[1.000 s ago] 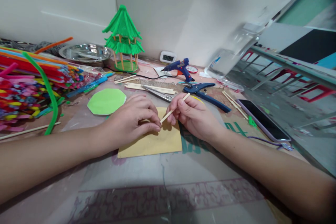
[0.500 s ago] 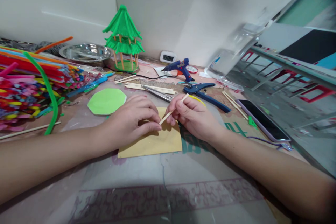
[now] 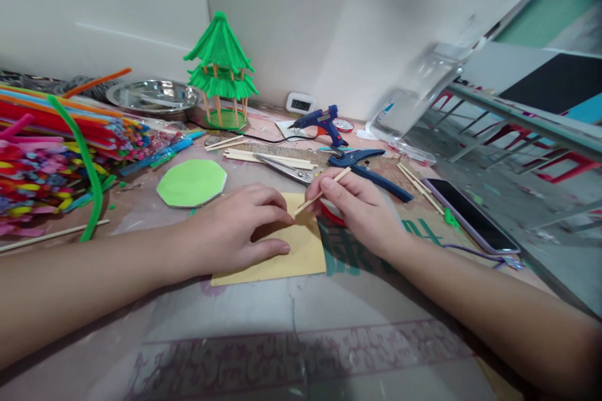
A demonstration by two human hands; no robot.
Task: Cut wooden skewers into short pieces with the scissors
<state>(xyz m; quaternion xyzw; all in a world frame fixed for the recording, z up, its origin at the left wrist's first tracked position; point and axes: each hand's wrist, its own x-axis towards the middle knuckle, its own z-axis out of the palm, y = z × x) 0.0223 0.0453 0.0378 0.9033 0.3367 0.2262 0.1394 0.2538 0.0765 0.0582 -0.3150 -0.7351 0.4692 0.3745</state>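
A short, pale wooden stick point(image 3: 308, 203) is pinched between the thumb and fingers of my right hand point(image 3: 350, 203). It slants, its lower tip close to the fingertips of my left hand point(image 3: 251, 222); I cannot tell if they touch. My left hand rests on a yellow sheet point(image 3: 277, 260), with its thumb spread away from its bent fingers. Partly hidden under my right hand is something red and ring-shaped point(image 3: 332, 214). Just beyond the hands lie metal scissors point(image 3: 294, 173) and several wooden sticks point(image 3: 268, 158). A light green octagon point(image 3: 192, 183) lies left of my left hand.
At the back stand a green pagoda model point(image 3: 221, 69), a steel dish point(image 3: 155, 97), a timer point(image 3: 301, 103) and a blue glue gun point(image 3: 322, 122). Pipe cleaners point(image 3: 51, 156) heap at left. Blue-handled cutters point(image 3: 371, 172), a phone point(image 3: 473, 213) and a clear jug point(image 3: 409, 100) are at right.
My right hand has shifted slightly right with the stick. My left thumb has moved away from the stick and lies lower on the sheet. A red curve now shows under my right hand.
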